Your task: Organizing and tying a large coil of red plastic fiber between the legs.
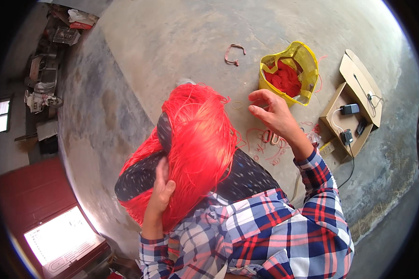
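Note:
A thick bundle of glossy red strands (200, 139) is draped over my dark patterned trouser legs. My left hand (160, 188) lies against the strands on the left, its fingers stretched out and thumb apart. My right hand (277, 114) is raised in the air to the right of the bundle, between it and a yellow mesh bag (266, 83). Its thumb and curled forefinger are apart, and I see nothing between them. Inside the bag is a heap of red material (284, 78). A few loose strands stick out from the bundle's right side.
Loose red strands and small loops (270, 144) are scattered on the concrete floor (181, 42) to the right. A reddish cord (227, 55) lies farther off. An opened cardboard box (333, 109) holds black adapters and cables. Various household items (44, 88) line the far left wall.

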A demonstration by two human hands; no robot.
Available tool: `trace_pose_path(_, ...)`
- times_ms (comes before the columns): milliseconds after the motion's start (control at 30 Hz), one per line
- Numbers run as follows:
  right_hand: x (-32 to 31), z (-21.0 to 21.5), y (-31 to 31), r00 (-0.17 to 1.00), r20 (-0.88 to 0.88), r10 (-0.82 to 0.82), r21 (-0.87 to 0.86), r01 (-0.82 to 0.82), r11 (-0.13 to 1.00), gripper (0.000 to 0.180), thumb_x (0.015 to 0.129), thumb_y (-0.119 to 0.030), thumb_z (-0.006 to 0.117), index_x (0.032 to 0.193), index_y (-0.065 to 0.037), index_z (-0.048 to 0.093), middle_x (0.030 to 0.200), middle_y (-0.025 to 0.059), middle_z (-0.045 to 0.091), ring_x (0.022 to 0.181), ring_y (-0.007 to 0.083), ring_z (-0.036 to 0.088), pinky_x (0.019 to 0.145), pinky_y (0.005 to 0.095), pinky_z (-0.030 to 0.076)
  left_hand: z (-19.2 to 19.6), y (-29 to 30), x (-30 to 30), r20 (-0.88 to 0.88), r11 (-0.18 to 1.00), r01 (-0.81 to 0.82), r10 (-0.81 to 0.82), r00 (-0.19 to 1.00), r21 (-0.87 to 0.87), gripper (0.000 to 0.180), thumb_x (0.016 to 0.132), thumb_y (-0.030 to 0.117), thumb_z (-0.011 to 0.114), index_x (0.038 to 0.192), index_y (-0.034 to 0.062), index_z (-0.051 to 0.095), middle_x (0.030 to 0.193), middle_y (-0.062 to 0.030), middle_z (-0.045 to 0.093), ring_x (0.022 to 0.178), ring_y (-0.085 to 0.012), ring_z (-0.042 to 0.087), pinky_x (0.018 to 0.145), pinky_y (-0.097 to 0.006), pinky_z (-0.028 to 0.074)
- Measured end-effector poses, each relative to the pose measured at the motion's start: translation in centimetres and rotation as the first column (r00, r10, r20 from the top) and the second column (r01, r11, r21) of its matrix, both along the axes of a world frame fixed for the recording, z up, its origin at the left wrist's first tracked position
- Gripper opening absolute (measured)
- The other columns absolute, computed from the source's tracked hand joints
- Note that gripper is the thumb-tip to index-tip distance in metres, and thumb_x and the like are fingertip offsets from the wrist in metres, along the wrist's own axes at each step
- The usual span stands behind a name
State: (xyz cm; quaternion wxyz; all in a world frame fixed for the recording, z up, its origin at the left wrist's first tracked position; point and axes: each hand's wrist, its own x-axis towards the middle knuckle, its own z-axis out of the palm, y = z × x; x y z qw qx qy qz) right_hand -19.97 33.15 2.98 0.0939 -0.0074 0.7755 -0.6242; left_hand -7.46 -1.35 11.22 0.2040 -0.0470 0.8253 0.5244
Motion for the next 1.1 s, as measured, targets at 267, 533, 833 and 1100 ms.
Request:
trace_pose_path(267, 0.2, -4.9, -0.7, 0.985, 0.088, 0.146, -0.169, -0.130, 0.977, 0.023, 0.084, -0.018, 0.063, 0.094, 0.003, 0.063, 0.080, 0.0072, 0.064, 0.071, 0.0130, 0.059, 0.067, 0.0279, 0.049, -2.6, -1.6, 1.9, 0.187, 0.988, 0.129, -0.142, 0.972, 0.079, 0.079, 0.090, 0.057, 0.041, 0.138, -0.0057, 0.032, 0.137, -0.0203, 0.044, 0.129, -0.0319, 0.040, 0.106, -0.036, 0.028)
trace_pose_path(533, 3.3, -14.0, -2.2, 0.754, 0.623, 0.206, -0.340, 0.024, 0.940, 0.011, 0.082, -0.016, 0.062, 0.086, -0.006, 0.062, 0.078, 0.0023, 0.063, 0.065, 0.0103, 0.057, 0.053, 0.0238, 0.043, -2.1, -1.4, 2.0, 0.210, 0.994, 0.100, -0.108, 0.972, 0.048, 0.061, 0.095, 0.045, 0.037, 0.128, -0.0065, 0.046, 0.127, -0.0194, 0.054, 0.121, -0.0307, 0.047, 0.102, -0.036, 0.033)
trace_pose_path(833, 6.2, -18.8, -6.8, 0.576, 0.760, 0.300, -0.432, 0.103, 0.896, 0.030, 0.090, -0.024, 0.053, 0.114, -0.007, 0.055, 0.109, 0.0054, 0.061, 0.091, 0.0170, 0.059, 0.080, 0.0415, 0.047, -1.3, 0.4, 1.6, 0.157, 0.997, 0.045, -0.054, 0.986, 0.061, 0.058, 0.097, 0.043, 0.035, 0.121, -0.0067, 0.052, 0.117, -0.0173, 0.061, 0.109, -0.0282, 0.056, 0.093, -0.036, 0.040)
trace_pose_path(1100, 5.2, -16.3, -8.9, 0.637, 0.567, 0.522, -0.822, 0.479, 0.309, 0.020, 0.092, -0.026, 0.054, 0.106, -0.012, 0.058, 0.105, 0.0021, 0.060, 0.082, 0.0141, 0.059, 0.061, 0.0286, 0.046, -1.4, 0.4, 1.9, 0.194, 0.991, -0.026, 0.000, 0.981, 0.130, 0.058, 0.096, 0.044, 0.038, 0.121, -0.0057, 0.053, 0.116, -0.0160, 0.061, 0.107, -0.0258, 0.057, 0.093, -0.035, 0.040)
